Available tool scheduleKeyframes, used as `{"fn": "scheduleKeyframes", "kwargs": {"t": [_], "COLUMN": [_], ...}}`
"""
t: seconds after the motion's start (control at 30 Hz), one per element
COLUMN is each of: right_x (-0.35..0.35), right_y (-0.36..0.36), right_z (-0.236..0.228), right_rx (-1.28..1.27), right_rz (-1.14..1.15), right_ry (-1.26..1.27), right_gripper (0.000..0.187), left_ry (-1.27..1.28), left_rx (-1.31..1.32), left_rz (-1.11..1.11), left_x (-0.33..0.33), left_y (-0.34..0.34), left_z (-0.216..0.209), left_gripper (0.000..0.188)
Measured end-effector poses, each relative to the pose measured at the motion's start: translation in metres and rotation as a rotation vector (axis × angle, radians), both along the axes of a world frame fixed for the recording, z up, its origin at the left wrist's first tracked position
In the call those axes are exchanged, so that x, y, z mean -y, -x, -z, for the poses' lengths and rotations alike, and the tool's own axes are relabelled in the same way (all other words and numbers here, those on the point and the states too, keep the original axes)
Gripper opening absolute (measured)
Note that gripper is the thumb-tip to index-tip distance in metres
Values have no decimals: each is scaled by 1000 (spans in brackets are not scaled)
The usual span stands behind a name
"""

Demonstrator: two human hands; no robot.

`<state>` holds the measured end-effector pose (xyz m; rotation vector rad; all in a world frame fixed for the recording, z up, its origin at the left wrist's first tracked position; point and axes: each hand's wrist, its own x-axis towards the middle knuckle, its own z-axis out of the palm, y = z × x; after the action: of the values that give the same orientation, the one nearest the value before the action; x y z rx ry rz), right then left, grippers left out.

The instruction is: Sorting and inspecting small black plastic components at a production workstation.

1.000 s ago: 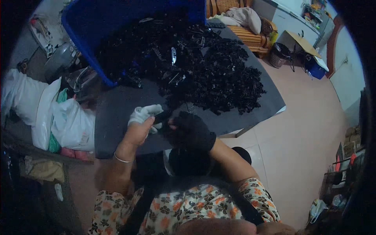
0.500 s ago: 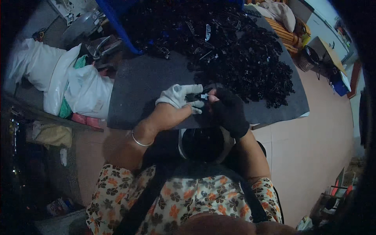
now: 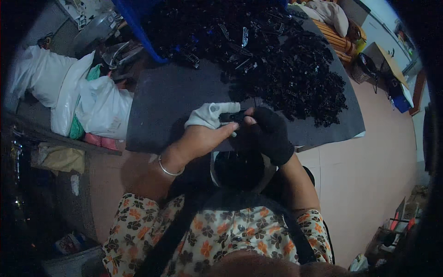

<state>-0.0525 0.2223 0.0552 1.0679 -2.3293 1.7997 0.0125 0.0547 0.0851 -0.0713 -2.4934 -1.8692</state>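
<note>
Black part point(image 3: 233, 117) between left fingers point(image 3: 230, 107)

A: Worktop point(image 3: 170, 99), centre: contents?
B: Heap of parts point(image 3: 286, 74), far side, toward the right; partly in a tub point(image 3: 142, 34), behind left
A: Near edge?
B: Left hand point(image 3: 208, 119) and right hand point(image 3: 272, 134) above it, single part point(image 3: 233, 117) between them
A: Left of the worktop?
B: Bags point(image 3: 101, 106), side by side on a shelf point(image 3: 104, 150)
A: Behind, right?
B: Chair point(image 3: 334, 39), cloth point(image 3: 332, 17) on it; basket point(image 3: 361, 70) right of the chair, on the floor point(image 3: 364, 147)
</note>
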Motion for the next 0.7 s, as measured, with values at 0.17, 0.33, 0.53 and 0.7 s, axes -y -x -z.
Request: {"fn": "scheduleKeyframes", "kwargs": {"t": [0.17,0.33,0.53,0.7], "right_x": [2,2,2,-2], "right_y": [-1,12,9,1], "right_z": [9,16,9,2], "right_rx": [272,-577,-492,-764], "right_rz": [-34,9,-1,-63], "right_ry": [144,-54,-33,-196], "right_gripper": [13,12,22,23], "left_ry": [12,-88,-238,-491], "left_rx": [-34,-25,132,237], "left_rz": [-54,-64,-7,49], "left_x": [-2,1,8,20], "left_y": [-2,-3,-7,-14], "left_z": [2,15,14,20], "left_gripper": [30,32,30,29]}}
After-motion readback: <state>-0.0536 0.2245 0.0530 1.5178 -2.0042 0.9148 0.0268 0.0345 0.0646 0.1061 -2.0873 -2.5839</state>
